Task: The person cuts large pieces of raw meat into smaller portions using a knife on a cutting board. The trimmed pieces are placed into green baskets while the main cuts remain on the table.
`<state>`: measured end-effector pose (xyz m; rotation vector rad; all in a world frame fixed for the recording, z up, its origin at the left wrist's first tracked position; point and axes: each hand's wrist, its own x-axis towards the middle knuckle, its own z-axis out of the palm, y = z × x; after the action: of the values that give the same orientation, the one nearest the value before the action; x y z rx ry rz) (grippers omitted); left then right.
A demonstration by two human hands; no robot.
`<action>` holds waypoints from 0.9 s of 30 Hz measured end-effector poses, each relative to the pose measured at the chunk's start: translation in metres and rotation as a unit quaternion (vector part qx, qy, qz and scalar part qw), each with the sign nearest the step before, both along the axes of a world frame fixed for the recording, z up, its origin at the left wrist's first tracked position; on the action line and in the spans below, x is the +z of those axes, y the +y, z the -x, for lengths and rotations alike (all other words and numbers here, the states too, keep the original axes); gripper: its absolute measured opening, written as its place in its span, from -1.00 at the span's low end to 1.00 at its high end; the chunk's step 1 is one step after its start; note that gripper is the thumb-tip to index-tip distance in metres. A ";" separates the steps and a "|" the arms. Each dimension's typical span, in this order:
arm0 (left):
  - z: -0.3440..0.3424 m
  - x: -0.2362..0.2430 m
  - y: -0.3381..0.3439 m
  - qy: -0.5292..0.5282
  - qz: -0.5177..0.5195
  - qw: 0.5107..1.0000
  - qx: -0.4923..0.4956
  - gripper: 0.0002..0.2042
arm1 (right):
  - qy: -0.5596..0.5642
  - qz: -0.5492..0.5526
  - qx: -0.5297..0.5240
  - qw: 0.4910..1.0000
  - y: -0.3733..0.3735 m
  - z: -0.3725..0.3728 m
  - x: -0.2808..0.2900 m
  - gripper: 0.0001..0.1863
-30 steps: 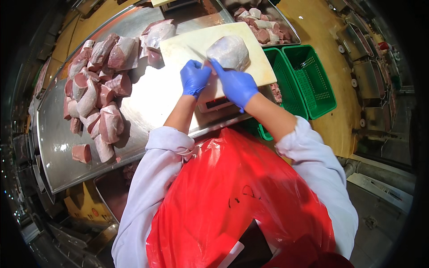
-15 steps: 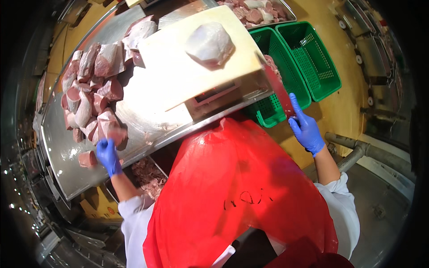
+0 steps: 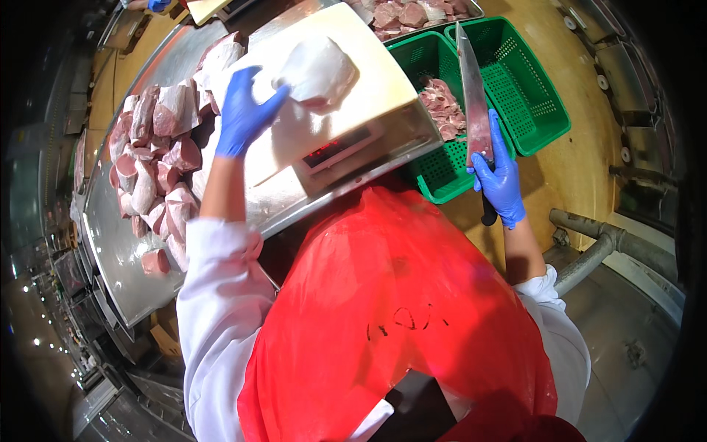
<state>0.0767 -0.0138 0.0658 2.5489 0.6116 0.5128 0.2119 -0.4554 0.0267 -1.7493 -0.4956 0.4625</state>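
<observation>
My left hand (image 3: 249, 114), in a blue glove, reaches over the white cutting board (image 3: 346, 33) with thumb and fingers spread and nothing in them. Just right of its fingertips lies a large pale piece of meat (image 3: 318, 71). My right hand (image 3: 501, 183), gloved too, is closed round the dark handle of a long knife (image 3: 473, 96), its blade pointing away from me above the green baskets. Left of the board, several cut chunks of meat (image 3: 151, 173) are heaped on the steel table (image 3: 121, 254). One small chunk (image 3: 155, 261) lies apart near the front.
A scale display (image 3: 335, 149) sits under the board's near edge. On the right stand two green baskets (image 3: 545, 118); the nearer holds meat trimmings (image 3: 443, 109). A metal tray of meat pieces (image 3: 412, 16) is at the back. Metal pipes (image 3: 589, 254) run at the right. Another person's gloved hand (image 3: 158, 5) shows far left.
My left hand has moved from the chunks at the front left up to the pale piece on the board. The knife, still in my right hand, now points more straight away from me.
</observation>
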 end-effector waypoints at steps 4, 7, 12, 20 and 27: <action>-0.085 0.012 -0.039 0.281 -0.080 0.956 -0.017 0.24 | 0.023 0.021 -0.011 0.999 -0.010 0.005 0.016 -0.16; -0.089 -0.017 -0.016 0.258 -0.021 0.966 -0.007 0.24 | 0.041 0.044 -0.046 0.997 -0.043 0.017 0.007 -0.15; -0.084 -0.014 -0.007 0.199 0.044 0.979 0.010 0.09 | 0.085 0.054 -0.146 0.984 -0.093 0.046 -0.013 -0.15; -0.059 0.013 0.065 0.124 -0.069 0.932 -0.334 -0.07 | 0.082 0.006 -0.104 0.991 -0.072 0.045 -0.013 -0.13; 0.063 -0.061 0.092 -0.285 0.116 0.943 0.126 -0.49 | -0.348 0.023 0.183 0.919 0.101 -0.002 0.002 -0.17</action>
<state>0.0141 0.0778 0.0046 1.9690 0.7255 1.1416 0.2141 -0.3547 0.0291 -1.8463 -1.3420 0.0852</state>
